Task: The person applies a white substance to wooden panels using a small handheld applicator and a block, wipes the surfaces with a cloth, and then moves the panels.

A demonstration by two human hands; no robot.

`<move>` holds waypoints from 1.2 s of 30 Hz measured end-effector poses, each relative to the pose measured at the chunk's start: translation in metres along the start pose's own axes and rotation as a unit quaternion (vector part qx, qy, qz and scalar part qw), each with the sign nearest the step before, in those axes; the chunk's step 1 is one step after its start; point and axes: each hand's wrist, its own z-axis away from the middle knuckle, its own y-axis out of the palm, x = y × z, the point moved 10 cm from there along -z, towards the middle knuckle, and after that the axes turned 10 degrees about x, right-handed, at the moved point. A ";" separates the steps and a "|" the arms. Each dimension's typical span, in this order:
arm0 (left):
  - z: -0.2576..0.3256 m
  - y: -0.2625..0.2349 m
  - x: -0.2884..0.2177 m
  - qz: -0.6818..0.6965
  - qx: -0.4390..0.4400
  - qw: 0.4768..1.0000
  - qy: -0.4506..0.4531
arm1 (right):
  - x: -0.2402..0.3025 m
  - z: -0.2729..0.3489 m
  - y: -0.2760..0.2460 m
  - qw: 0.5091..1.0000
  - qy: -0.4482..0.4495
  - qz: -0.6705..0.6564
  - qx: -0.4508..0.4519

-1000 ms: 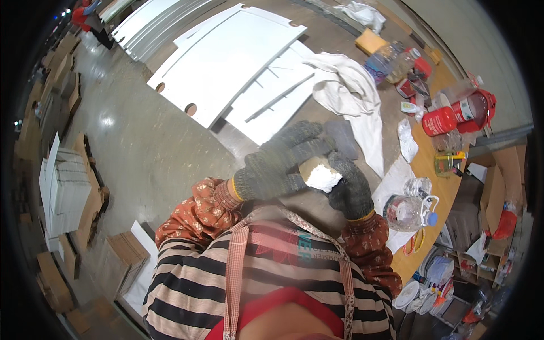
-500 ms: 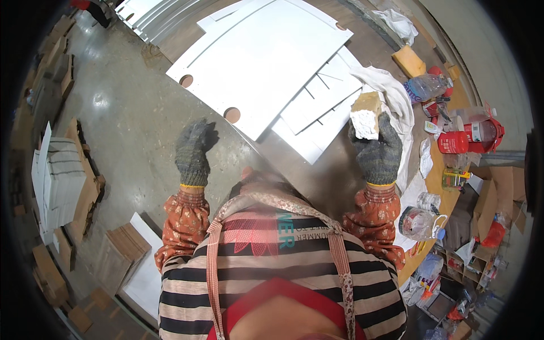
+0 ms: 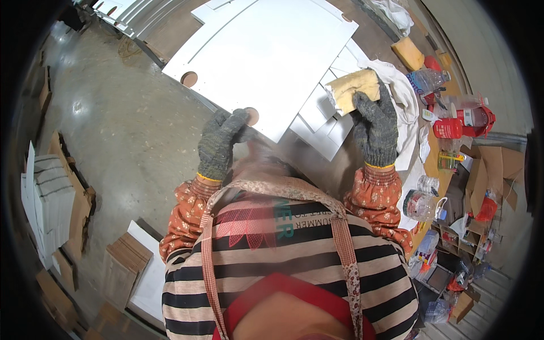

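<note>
Reaching onto white panel [image 3: 266, 56] with left hand [image 3: 221, 141]; right hand [image 3: 375, 127] raised, yellow sponge pad [image 3: 354, 86] gripped.

Half a second back, left glove hung over bare floor, well apart from panel; now resting at near edge by round cut-out at 6 o'clock of sheet, fingers curled loosely, nothing enclosed. Right glove closed round lower end of sponge pad, pad lifted to 2 o'clock of view over stacked smaller white sheets [image 3: 323, 119] and crumpled white cloth [image 3: 405, 96]. Reads as steadying panel ahead of wiping. Packages: orange-yellow block [image 3: 408, 52] at 1 o'clock; clear plastic bottle [image 3: 428, 80] just beside; red container [image 3: 462, 122] at 3 o'clock; brown open carton [image 3: 498, 170] below; flat cardboard and pale board stack [image 3: 48, 198] at 9 o'clock on floor.
</note>
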 end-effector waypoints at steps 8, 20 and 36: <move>-0.011 -0.005 0.016 -0.109 -0.078 0.986 0.104 | 0.008 -0.015 0.012 0.998 -0.026 0.039 0.032; -0.028 -0.020 -0.067 0.000 0.030 0.995 0.095 | 0.041 -0.012 0.022 0.961 -0.139 0.240 0.010; -0.029 -0.027 -0.084 -0.175 -0.027 0.963 0.202 | 0.064 0.018 0.113 0.836 -0.328 0.368 0.238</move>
